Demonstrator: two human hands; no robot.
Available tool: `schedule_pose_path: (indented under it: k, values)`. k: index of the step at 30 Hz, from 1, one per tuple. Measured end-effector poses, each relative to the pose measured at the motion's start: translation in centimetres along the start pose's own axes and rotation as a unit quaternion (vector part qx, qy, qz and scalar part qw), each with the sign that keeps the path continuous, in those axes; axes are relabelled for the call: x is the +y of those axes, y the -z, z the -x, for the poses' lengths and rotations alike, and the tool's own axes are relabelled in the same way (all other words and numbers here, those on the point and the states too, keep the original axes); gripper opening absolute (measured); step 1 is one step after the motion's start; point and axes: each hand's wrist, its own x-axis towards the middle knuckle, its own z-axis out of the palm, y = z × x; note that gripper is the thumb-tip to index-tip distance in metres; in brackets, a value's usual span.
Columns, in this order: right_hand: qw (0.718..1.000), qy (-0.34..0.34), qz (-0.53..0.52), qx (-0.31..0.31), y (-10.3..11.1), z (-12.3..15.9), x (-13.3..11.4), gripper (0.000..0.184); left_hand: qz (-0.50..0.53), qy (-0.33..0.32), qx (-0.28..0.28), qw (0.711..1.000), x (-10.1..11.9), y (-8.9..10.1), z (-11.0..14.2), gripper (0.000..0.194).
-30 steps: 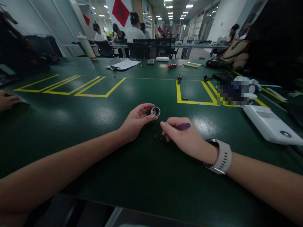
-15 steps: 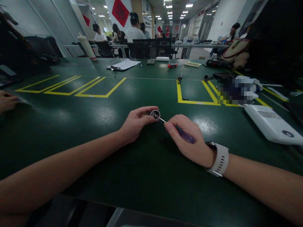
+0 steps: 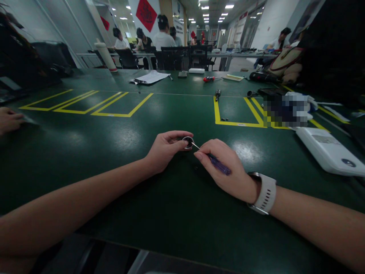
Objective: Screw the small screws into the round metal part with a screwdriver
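Observation:
My left hand (image 3: 164,149) rests on the green table (image 3: 114,152) with its fingers closed around a small round metal part (image 3: 188,142). My right hand (image 3: 225,167), with a white watch at the wrist, is closed on a small purple-handled screwdriver (image 3: 217,164). The screwdriver's thin shaft reaches up and left, and its tip sits inside the round part. A tiny dark screw (image 3: 195,167) lies on the table just below the two hands.
Yellow tape boxes (image 3: 94,103) mark the table. A white flat device (image 3: 327,152) lies at the right. Papers (image 3: 149,77), a red-handled screwdriver (image 3: 208,79) and small tools lie farther back. Another person's hand (image 3: 8,120) rests at the left edge. People sit at distant tables.
A second ago my right hand was down on the table by the small screws; it has since lifted and turned, bringing the screwdriver tip into the round part. The left hand has lowered slightly.

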Motion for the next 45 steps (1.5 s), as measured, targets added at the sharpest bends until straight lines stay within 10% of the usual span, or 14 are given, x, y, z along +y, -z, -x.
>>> schedule_pose_path:
  k: [23, 32, 39, 45]
  values:
    - [0.997, -0.044, -0.051, 0.022, 0.2, 0.0, -0.5, 0.016, -0.047, -0.010, 0.025, 0.999, 0.2, -0.2, 0.0, 0.020]
    - [0.869, -0.317, -0.368, 0.095, 0.1, -0.8, 1.5, 0.041, 0.003, -0.027, 0.005, 1.000, -0.7, 0.3, -0.5, 0.043]
    - [0.884, -0.308, -0.340, 0.096, -0.1, -0.6, 1.6, 0.041, -0.005, -0.028, 0.001, 1.000, -0.5, 0.1, -0.4, 0.039]
    - [0.965, -0.217, -0.148, 0.015, 0.4, -0.4, 0.3, 0.042, 0.009, -0.024, -0.009, 1.000, -0.4, 0.0, -0.4, 0.037]
